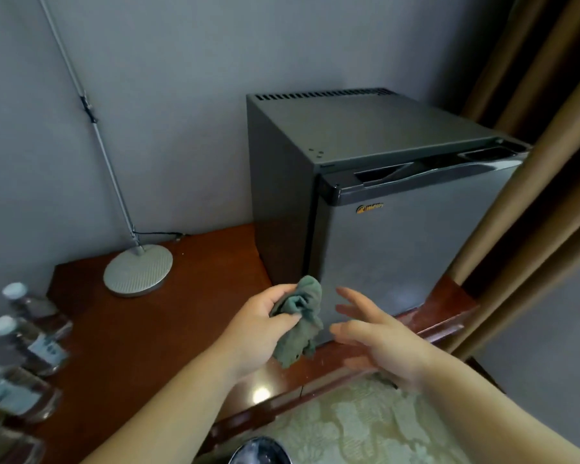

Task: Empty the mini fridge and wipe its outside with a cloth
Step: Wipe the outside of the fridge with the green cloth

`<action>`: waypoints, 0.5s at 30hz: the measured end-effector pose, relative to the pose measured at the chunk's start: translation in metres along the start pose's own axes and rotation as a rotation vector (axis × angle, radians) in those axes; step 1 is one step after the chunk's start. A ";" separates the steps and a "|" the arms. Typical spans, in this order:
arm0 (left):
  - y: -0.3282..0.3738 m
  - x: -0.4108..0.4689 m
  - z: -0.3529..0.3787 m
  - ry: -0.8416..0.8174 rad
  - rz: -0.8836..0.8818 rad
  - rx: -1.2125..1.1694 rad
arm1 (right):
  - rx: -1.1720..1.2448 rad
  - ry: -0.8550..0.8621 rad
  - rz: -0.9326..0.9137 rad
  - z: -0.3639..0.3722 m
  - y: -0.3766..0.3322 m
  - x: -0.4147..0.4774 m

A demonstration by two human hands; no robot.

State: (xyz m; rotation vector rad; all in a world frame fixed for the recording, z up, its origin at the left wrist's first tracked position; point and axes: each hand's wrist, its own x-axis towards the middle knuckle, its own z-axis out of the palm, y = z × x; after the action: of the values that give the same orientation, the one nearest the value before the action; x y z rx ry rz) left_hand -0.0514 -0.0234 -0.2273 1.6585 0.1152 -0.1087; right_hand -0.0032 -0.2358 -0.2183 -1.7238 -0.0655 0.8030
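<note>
One crumpled grey-green cloth (298, 326) sits clenched in the left grip (258, 324) before the grey mini fridge (399, 256) on the reddish wooden desk (168, 329), the right grip (379, 343) spread apart.

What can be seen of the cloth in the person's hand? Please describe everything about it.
The cloth is grey-green, soft-looking fabric, crumpled into a bunch. The left hand grips its upper part, and the lower end hangs loose above the wooden tabletop. It is in front of the lower left corner of the mini fridge door; whether it touches the door cannot be told. The open right hand is beside it, apart.
</note>
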 end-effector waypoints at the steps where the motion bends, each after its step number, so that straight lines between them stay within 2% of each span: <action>1: 0.005 0.000 0.000 -0.027 0.013 0.030 | 0.171 -0.052 0.029 0.008 0.002 0.003; 4: 0.010 0.002 0.000 -0.112 0.047 0.210 | 0.562 -0.188 0.044 0.033 0.002 0.005; 8: 0.020 0.008 0.000 -0.221 0.138 0.449 | 0.852 -0.087 0.051 0.050 -0.002 0.010; 12: 0.031 0.021 -0.011 -0.259 0.175 0.493 | 0.859 0.189 -0.046 0.052 -0.007 0.014; 15: 0.053 0.038 -0.030 -0.102 0.356 0.608 | 0.812 0.553 -0.113 0.033 -0.013 0.024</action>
State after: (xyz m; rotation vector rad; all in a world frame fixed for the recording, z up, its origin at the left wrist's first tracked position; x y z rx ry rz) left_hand -0.0058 0.0018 -0.1777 2.2463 -0.3211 0.0498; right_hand 0.0023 -0.1932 -0.2215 -1.0902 0.4751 0.1829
